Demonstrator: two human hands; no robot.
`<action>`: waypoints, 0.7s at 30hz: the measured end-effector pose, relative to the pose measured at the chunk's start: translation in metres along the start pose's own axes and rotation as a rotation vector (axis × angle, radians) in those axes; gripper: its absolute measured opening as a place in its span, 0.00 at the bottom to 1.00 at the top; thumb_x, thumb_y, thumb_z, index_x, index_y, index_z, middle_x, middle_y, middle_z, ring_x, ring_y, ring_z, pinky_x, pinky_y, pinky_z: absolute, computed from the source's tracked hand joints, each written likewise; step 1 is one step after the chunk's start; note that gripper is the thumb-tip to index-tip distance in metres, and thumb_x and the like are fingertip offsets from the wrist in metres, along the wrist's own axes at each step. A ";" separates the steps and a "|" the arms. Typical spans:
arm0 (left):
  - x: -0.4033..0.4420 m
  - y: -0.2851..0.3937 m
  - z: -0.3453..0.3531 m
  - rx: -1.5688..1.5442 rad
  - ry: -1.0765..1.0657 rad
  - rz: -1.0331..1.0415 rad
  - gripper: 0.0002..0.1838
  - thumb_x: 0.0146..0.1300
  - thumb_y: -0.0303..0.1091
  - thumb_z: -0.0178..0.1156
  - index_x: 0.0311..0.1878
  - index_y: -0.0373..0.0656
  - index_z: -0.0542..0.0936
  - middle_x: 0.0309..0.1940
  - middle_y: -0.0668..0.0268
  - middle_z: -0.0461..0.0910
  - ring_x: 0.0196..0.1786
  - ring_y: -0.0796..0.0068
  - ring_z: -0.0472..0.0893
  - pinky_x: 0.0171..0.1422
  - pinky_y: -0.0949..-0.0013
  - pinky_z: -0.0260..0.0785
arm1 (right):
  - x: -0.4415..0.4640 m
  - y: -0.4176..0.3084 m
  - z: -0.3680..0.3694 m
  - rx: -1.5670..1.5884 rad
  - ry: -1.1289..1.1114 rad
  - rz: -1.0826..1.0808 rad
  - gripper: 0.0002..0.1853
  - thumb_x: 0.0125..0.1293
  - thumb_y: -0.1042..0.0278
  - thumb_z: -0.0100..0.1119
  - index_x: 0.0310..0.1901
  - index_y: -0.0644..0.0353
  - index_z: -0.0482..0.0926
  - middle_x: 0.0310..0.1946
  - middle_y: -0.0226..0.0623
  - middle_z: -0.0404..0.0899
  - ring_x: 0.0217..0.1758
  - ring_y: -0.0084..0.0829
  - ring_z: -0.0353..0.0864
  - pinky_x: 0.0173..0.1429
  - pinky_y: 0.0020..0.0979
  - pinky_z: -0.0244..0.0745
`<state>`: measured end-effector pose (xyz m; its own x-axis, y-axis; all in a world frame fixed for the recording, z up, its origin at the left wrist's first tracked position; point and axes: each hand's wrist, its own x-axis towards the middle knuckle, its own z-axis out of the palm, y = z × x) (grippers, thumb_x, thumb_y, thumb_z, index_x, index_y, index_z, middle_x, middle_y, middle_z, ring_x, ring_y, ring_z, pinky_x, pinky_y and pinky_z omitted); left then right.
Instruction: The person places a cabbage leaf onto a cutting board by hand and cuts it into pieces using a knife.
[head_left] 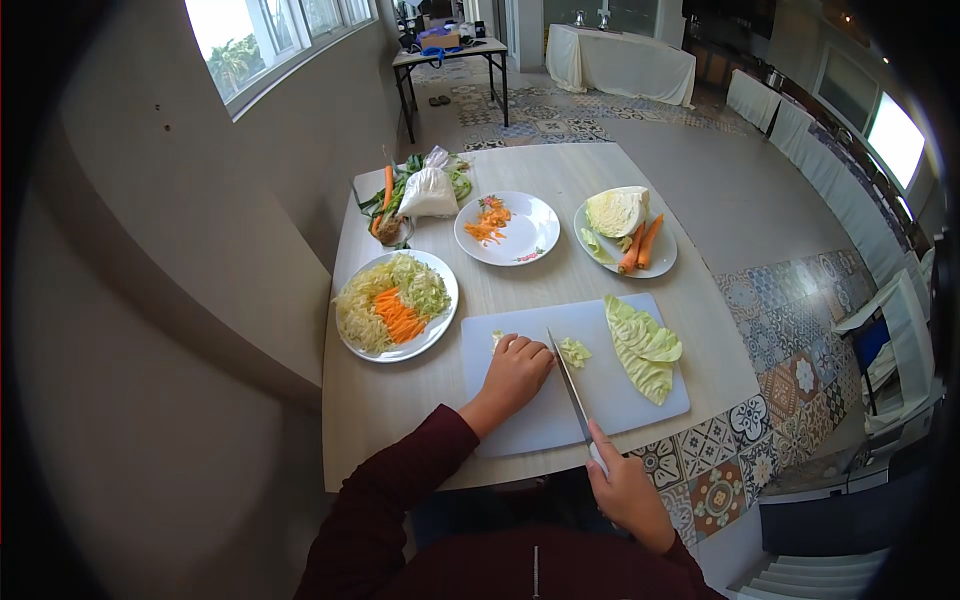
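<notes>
My right hand (627, 490) grips the pale handle of a kitchen knife (573, 393), its blade pointing away across the white cutting board (520, 425). Beside the blade, my left hand (515, 372) is closed with curled fingers, pressing down on the board. A bit of pale green cabbage (496, 339) shows at its far left side; the rest of what lies under the fingers is hidden. Just right of the blade is a small heap of cut cabbage (574, 352). Larger cabbage leaves (642, 348) lie on the board's right side.
A plate (452, 290) of shredded cabbage and carrot sits left. Behind are a plate (535, 240) with carrot peelings, a plate (655, 265) with a cabbage piece and carrots (650, 243), and a bag of white contents (429, 193) beside vegetables (385, 205). A wall (230, 250) stands left.
</notes>
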<state>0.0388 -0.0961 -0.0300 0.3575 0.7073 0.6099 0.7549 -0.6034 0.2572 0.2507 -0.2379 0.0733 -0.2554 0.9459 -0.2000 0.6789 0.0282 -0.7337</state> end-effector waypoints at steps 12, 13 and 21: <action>0.001 0.001 0.000 0.019 -0.002 0.000 0.05 0.64 0.35 0.64 0.36 0.45 0.82 0.36 0.67 0.83 0.44 0.65 0.80 0.62 0.55 0.68 | 0.012 0.006 0.003 -0.051 0.022 -0.047 0.30 0.71 0.70 0.51 0.74 0.61 0.63 0.18 0.57 0.75 0.20 0.54 0.78 0.32 0.46 0.74; 0.001 0.000 0.000 0.017 -0.014 -0.003 0.05 0.65 0.36 0.63 0.36 0.45 0.82 0.36 0.67 0.83 0.44 0.65 0.80 0.62 0.54 0.68 | 0.017 0.008 0.006 -0.055 0.028 -0.055 0.30 0.71 0.70 0.51 0.74 0.61 0.63 0.18 0.56 0.76 0.19 0.51 0.79 0.31 0.45 0.74; 0.002 0.000 -0.001 0.008 -0.002 -0.003 0.05 0.65 0.35 0.63 0.36 0.45 0.82 0.36 0.67 0.83 0.44 0.65 0.80 0.63 0.54 0.67 | 0.046 0.013 0.014 0.068 -0.017 0.023 0.31 0.70 0.69 0.50 0.75 0.60 0.61 0.28 0.68 0.78 0.35 0.67 0.79 0.43 0.57 0.73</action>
<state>0.0392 -0.0952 -0.0281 0.3560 0.7097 0.6080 0.7605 -0.5981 0.2528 0.2378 -0.1987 0.0452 -0.2524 0.9405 -0.2274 0.6366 -0.0156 -0.7711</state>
